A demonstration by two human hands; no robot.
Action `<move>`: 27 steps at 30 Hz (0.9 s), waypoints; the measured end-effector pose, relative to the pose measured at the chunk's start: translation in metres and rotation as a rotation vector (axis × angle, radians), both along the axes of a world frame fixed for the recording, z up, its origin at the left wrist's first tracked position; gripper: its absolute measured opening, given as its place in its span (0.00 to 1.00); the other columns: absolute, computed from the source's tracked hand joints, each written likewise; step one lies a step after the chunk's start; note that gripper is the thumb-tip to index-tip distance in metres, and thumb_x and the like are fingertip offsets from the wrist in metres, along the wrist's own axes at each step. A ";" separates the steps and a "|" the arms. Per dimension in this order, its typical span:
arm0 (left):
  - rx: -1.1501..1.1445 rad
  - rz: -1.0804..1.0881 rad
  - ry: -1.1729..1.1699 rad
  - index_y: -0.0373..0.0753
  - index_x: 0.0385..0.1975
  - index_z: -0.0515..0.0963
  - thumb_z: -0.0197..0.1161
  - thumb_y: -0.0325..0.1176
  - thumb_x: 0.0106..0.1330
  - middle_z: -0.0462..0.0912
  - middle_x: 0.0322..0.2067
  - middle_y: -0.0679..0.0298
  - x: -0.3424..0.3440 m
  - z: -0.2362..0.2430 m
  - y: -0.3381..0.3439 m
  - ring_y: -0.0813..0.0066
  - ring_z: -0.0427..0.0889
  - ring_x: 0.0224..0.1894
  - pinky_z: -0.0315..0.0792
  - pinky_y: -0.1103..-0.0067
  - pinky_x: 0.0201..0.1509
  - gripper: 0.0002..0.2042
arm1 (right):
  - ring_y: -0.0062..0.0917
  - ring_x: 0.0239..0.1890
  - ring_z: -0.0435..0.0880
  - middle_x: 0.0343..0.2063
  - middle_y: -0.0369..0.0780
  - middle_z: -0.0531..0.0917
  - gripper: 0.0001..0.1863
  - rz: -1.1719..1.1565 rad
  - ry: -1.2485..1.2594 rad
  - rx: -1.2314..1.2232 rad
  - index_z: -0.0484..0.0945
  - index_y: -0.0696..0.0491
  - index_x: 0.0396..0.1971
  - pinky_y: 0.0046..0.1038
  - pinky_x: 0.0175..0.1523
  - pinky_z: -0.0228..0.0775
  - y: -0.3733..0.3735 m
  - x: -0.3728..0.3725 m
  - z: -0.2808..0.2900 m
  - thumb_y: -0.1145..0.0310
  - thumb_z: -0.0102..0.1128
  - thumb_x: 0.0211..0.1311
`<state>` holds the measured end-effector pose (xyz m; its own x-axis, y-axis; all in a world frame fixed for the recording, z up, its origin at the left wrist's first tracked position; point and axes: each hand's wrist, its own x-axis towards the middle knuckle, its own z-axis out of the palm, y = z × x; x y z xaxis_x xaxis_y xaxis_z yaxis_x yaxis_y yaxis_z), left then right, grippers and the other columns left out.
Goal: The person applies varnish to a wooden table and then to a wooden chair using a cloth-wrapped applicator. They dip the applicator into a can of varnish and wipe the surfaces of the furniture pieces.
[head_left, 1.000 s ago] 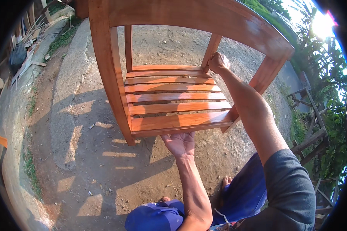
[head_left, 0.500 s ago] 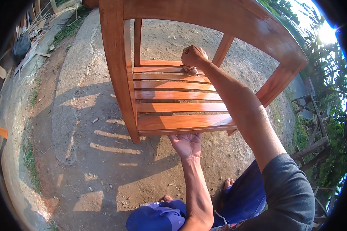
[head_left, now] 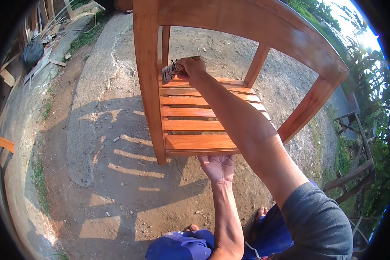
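Reddish-brown varnished wooden chair with slatted seat [head_left: 195, 126], one, sits directly ahead of person, over brown dirt ground [head_left: 169, 221]; at least six slats show. Two bare hands work: right hand [head_left: 192, 67] closes around one crumpled, striped cloth [head_left: 171, 73] near seat's far left corner; left hand [head_left: 219, 167] opens palm up beneath front edge, fingertips hidden, their curl impossible to tell. Two bare feet [head_left: 262, 212] show below; one black plastic bag [head_left: 33, 53] lies upper left.
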<state>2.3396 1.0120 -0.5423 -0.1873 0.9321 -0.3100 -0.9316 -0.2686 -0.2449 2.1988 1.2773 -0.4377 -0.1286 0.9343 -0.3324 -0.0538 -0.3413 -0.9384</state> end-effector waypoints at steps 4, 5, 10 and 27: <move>0.038 -0.084 -0.044 0.40 0.62 0.69 0.50 0.61 0.69 0.77 0.57 0.55 0.029 0.006 0.004 0.59 0.77 0.58 0.74 0.56 0.59 0.32 | 0.32 0.23 0.85 0.26 0.43 0.81 0.06 -0.143 0.075 -0.093 0.74 0.57 0.30 0.30 0.26 0.84 0.038 0.047 -0.053 0.78 0.62 0.55; 0.027 -0.026 0.007 0.41 0.62 0.68 0.50 0.61 0.69 0.78 0.57 0.55 0.006 -0.002 0.000 0.59 0.77 0.58 0.75 0.56 0.59 0.32 | 0.33 0.24 0.85 0.27 0.45 0.81 0.10 -0.154 0.036 -0.088 0.70 0.57 0.35 0.32 0.27 0.86 0.010 0.020 -0.043 0.79 0.61 0.54; -0.032 -0.015 0.037 0.42 0.62 0.68 0.49 0.61 0.69 0.78 0.56 0.56 0.011 0.000 -0.001 0.59 0.78 0.56 0.76 0.56 0.57 0.31 | 0.35 0.24 0.85 0.31 0.46 0.81 0.16 -0.187 -0.041 -0.056 0.69 0.57 0.38 0.34 0.26 0.86 0.029 0.082 -0.038 0.81 0.64 0.50; -0.050 -0.005 0.027 0.40 0.62 0.70 0.50 0.59 0.69 0.78 0.56 0.55 0.011 0.003 -0.005 0.61 0.77 0.57 0.76 0.58 0.57 0.31 | 0.27 0.24 0.86 0.27 0.38 0.84 0.05 -0.089 -0.124 -0.003 0.81 0.53 0.33 0.29 0.28 0.81 0.058 0.019 -0.056 0.70 0.64 0.58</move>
<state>2.3509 1.0066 -0.5390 -0.1917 0.9164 -0.3512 -0.9389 -0.2755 -0.2062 2.2174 1.3357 -0.4938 -0.0031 0.9391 -0.3437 0.0324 -0.3434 -0.9386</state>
